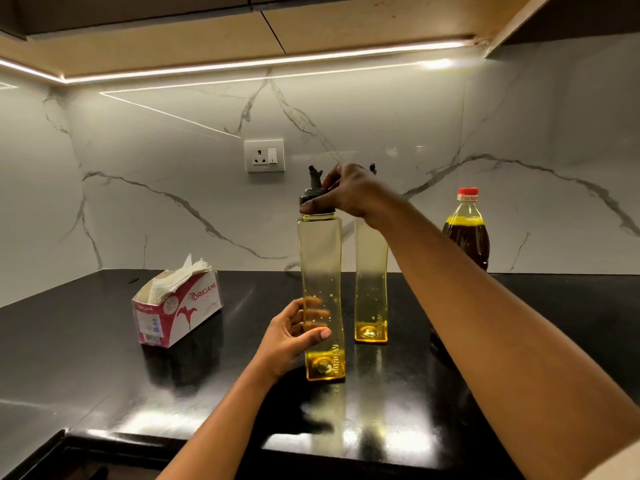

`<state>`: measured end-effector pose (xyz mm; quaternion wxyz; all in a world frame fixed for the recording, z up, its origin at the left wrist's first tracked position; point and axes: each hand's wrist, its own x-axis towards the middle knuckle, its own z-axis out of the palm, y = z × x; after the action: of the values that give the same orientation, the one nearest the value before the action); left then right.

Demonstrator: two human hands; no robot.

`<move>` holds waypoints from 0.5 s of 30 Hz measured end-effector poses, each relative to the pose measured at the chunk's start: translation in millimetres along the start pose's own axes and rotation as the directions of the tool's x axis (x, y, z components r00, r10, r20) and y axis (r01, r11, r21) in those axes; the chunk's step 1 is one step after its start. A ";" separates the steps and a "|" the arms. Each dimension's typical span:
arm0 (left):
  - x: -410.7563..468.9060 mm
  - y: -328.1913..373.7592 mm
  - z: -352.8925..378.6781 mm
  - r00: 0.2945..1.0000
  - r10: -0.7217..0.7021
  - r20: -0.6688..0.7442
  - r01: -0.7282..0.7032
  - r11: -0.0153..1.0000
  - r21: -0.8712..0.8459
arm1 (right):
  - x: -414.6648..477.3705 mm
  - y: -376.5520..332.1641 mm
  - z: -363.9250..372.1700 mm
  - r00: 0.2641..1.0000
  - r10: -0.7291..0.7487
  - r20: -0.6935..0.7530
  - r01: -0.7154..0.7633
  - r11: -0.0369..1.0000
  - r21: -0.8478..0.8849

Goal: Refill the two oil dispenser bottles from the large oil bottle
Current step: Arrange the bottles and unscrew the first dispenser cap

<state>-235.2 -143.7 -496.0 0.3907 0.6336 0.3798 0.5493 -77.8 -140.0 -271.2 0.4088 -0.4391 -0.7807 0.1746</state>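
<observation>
Two tall yellow see-through dispenser bottles stand upright on the black counter [104,375]. The nearer dispenser bottle [320,271] holds only a little oil at its bottom. My left hand [294,336] grips its lower body. My right hand [346,192] is curled round its dark spout cap [313,188] at the top. The second dispenser bottle [370,292] stands just behind and to the right, its top mostly hidden by my right hand and wrist. The large oil bottle [467,233], dark oil inside with a red cap on, stands at the back right by the wall.
An open tissue box [176,306] lies on the counter to the left. A wall socket [264,155] sits on the marble backsplash behind the bottles. Cabinets with a light strip hang overhead. The counter's front edge runs along the bottom left.
</observation>
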 end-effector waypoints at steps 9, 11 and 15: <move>1.5 -1.7 0.2 1.000 -0.006 -0.004 0.006 1.000 -0.015 | 1.0 -6.1 -11.6 0.984 0.111 0.138 -0.106 0.993 -0.046; 1.2 -2.1 0.2 1.000 -0.007 -0.005 0.006 1.000 -0.017 | 4.6 -9.1 -0.2 0.997 0.075 0.028 -0.067 0.969 -0.237; 1.1 -1.7 -0.2 1.000 -0.006 -0.007 0.005 1.000 -0.019 | 7.0 -3.6 3.5 0.992 0.094 0.082 -0.093 0.996 -0.014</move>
<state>-235.3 -141.9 -497.1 0.3969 0.6268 0.3777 0.5540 -84.5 -136.0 -267.6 0.3657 -0.4695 -0.7764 0.2076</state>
